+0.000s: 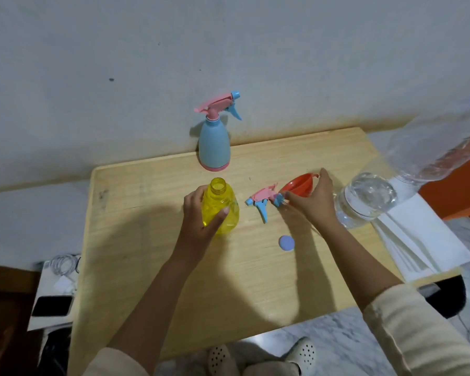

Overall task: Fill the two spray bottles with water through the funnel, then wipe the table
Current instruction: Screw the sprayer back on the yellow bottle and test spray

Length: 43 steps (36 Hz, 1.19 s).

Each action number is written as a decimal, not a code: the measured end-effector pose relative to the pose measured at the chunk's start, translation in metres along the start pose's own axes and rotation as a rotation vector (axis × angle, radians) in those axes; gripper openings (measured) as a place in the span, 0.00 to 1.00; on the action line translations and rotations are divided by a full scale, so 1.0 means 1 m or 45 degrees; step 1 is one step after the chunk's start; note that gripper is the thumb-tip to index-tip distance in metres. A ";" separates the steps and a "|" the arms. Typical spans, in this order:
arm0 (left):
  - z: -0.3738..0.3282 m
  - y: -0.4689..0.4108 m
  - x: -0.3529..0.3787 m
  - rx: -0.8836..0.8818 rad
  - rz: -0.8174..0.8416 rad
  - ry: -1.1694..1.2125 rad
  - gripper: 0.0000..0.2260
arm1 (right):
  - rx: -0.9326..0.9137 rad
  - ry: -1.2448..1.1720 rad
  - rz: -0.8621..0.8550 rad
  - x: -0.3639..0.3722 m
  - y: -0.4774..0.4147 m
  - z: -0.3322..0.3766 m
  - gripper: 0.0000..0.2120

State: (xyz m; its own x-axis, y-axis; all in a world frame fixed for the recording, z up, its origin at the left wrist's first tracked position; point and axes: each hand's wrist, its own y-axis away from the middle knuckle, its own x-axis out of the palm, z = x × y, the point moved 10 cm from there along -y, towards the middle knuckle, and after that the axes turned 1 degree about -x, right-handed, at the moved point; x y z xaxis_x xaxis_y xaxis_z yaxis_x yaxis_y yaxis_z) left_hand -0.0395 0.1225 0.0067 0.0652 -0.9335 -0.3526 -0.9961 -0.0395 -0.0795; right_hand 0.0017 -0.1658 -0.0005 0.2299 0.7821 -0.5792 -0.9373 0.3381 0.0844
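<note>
- The left hand (201,210) has its fingers wrapped round the yellow spray bottle (221,207), which stands upright with its neck open on the wooden worktop (152,213).
- The right hand (314,202) reaches over the red funnel (296,185); its fingers are spread, the fingertips touching the funnel's rim, and I cannot tell whether they grip it.
- A pink and blue trigger head (263,200) lies on its side between the yellow bottle and the funnel, touching the right thumb.
- The blue spray bottle (214,143), trigger head fitted, stands upright at the far edge, against the wall.
- A round blue cap (286,243) lies flat near the middle of the worktop.
- A clear water bottle (364,198) stands right of the hand; a 2nd clear bottle (442,137) looms at the right edge.
- White folded cloth (423,240) lies on the right corner.
</note>
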 end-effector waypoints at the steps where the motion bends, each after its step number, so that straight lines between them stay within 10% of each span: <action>1: 0.000 0.000 0.000 0.001 -0.001 0.007 0.21 | -0.046 0.033 -0.057 -0.004 0.005 0.004 0.47; 9: 0.000 0.002 0.002 -0.003 0.012 0.018 0.24 | -0.577 0.107 -0.097 0.023 0.051 0.047 0.16; 22: 0.004 0.002 0.003 0.007 0.063 0.017 0.27 | -0.336 0.761 0.304 0.092 0.003 0.022 0.14; 33: 0.004 -0.001 0.002 0.000 0.087 0.038 0.26 | -0.248 0.519 0.277 0.071 0.007 0.020 0.11; 43: 0.005 0.000 0.002 0.021 0.070 0.052 0.25 | -0.299 -0.396 -0.071 0.004 0.026 0.108 0.16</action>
State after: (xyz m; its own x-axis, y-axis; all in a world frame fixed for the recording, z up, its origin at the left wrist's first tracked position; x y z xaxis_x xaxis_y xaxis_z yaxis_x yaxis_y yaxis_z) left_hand -0.0389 0.1227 0.0015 0.0078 -0.9478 -0.3187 -0.9969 0.0177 -0.0769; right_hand 0.0070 -0.0976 0.0872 0.3171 0.8994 -0.3010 -0.9472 0.2840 -0.1491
